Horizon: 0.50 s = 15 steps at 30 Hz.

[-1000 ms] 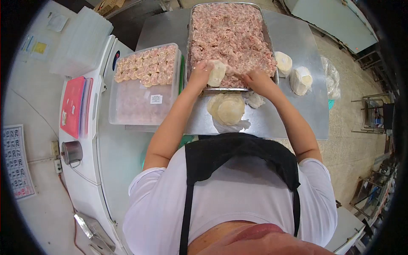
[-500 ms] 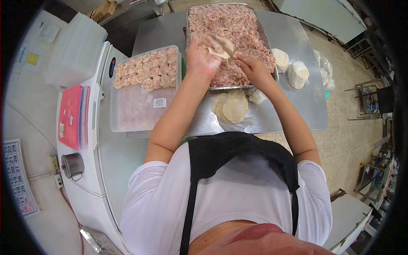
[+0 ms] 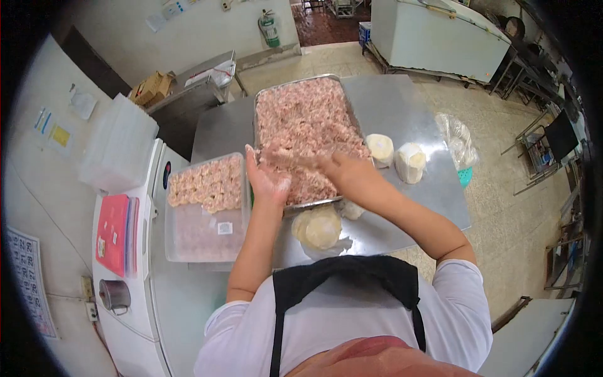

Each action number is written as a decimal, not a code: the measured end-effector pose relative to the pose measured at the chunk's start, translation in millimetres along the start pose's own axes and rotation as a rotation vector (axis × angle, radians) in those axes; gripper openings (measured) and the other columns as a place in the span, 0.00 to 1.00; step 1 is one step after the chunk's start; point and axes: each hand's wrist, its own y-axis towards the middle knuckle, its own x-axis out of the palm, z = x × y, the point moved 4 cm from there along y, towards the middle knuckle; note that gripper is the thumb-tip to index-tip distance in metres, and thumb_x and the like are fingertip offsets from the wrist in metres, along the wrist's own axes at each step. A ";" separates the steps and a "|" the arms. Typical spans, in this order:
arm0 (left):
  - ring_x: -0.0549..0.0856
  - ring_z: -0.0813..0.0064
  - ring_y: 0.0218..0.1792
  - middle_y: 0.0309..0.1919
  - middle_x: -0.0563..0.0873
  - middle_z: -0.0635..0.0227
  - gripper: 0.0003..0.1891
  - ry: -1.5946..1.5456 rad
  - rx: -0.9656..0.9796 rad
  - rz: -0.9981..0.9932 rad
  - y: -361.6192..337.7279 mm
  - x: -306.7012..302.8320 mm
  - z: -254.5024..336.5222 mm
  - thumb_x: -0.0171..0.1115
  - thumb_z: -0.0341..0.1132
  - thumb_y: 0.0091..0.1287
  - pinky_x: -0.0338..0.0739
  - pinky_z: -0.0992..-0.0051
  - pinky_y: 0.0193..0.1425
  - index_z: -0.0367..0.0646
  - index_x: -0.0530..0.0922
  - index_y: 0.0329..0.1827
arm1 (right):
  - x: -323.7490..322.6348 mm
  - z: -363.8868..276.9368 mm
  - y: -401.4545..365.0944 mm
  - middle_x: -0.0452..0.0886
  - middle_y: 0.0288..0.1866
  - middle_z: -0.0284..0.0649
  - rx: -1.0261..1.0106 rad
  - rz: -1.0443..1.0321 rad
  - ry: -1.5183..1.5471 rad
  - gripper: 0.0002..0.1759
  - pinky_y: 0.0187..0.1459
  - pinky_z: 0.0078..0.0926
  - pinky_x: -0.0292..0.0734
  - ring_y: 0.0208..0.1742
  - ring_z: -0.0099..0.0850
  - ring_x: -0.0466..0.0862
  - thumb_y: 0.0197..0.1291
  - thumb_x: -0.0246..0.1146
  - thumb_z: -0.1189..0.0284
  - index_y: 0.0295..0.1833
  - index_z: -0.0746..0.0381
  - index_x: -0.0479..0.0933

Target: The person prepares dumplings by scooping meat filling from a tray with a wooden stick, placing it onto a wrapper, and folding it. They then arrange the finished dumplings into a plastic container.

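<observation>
My left hand [image 3: 269, 182] is cupped palm up at the near left corner of a metal tray [image 3: 308, 204] of ground meat [image 3: 304, 116]. A dumpling wrapper with meat appears to lie in it, mostly hidden by blur. My right hand [image 3: 348, 176] grips a flat wooden spreader [image 3: 301, 161], smeared by motion, whose far end reaches over my left palm. Below the tray sits a stack of round wrappers [image 3: 319, 227] on plastic. Left of my left hand, a clear plastic container [image 3: 198, 235] holds rows of filled dumplings [image 3: 210, 184].
Two wrapped stacks of wrappers, a nearer one [image 3: 409, 163] and a farther one [image 3: 380, 149], stand right of the tray on the steel table [image 3: 433, 207]. A white freezer [image 3: 129, 314] with stacked lids [image 3: 113, 235] borders the left. A chest freezer [image 3: 440, 41] stands at the back.
The view has tilted up, showing more of the room. My right hand has moved in toward my left palm with the spreader. The wrapper, plain before, is now mostly obscured.
</observation>
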 end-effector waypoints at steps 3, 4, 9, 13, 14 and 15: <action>0.71 0.51 0.63 0.61 0.74 0.51 0.37 -0.040 -0.025 -0.017 -3.7 4.0 -3.1 0.56 0.58 0.65 0.62 0.47 0.70 0.34 0.65 0.67 | 15.0 26.5 0.0 0.80 0.37 0.49 -0.005 -0.060 0.049 0.13 0.38 0.46 0.79 0.39 0.48 0.84 0.62 0.54 0.70 0.49 0.62 0.77; 0.71 0.51 0.63 0.61 0.75 0.50 0.36 -0.062 -0.075 -0.059 -5.4 7.6 -5.0 0.56 0.55 0.66 0.63 0.48 0.69 0.34 0.65 0.67 | 14.6 35.2 3.6 0.80 0.38 0.50 -0.018 -0.091 0.086 0.13 0.40 0.45 0.79 0.40 0.47 0.84 0.64 0.54 0.68 0.48 0.63 0.78; 0.82 0.66 0.52 0.58 0.77 0.59 0.35 0.800 0.200 -0.350 -23.4 22.1 -3.5 0.65 0.25 0.57 0.79 0.66 0.57 0.43 0.62 0.70 | -10.7 71.3 -3.4 0.82 0.38 0.53 0.090 0.000 0.597 0.17 0.43 0.46 0.76 0.40 0.50 0.82 0.70 0.52 0.62 0.48 0.64 0.77; 0.80 0.74 0.50 0.52 0.81 0.66 0.38 1.530 0.666 -0.533 -23.3 37.3 1.5 0.73 0.31 0.52 0.77 0.72 0.54 0.44 0.67 0.68 | -20.0 70.3 -10.1 0.82 0.35 0.54 0.051 -0.278 0.584 0.18 0.43 0.42 0.76 0.39 0.50 0.82 0.71 0.52 0.62 0.50 0.65 0.78; 0.80 0.74 0.50 0.52 0.81 0.66 0.38 1.535 0.667 -0.537 -21.2 37.1 4.1 0.73 0.31 0.52 0.77 0.72 0.54 0.44 0.67 0.68 | -22.0 66.7 -11.4 0.83 0.37 0.52 0.017 -0.320 0.557 0.17 0.43 0.38 0.76 0.39 0.46 0.83 0.71 0.53 0.63 0.53 0.64 0.79; 0.81 0.74 0.49 0.49 0.82 0.66 0.34 1.543 0.408 -0.526 -20.2 37.1 1.5 0.73 0.31 0.52 0.77 0.71 0.53 0.43 0.71 0.64 | -14.1 66.2 -13.0 0.83 0.36 0.51 -0.012 -0.267 0.603 0.18 0.43 0.38 0.76 0.38 0.46 0.83 0.70 0.54 0.61 0.54 0.63 0.79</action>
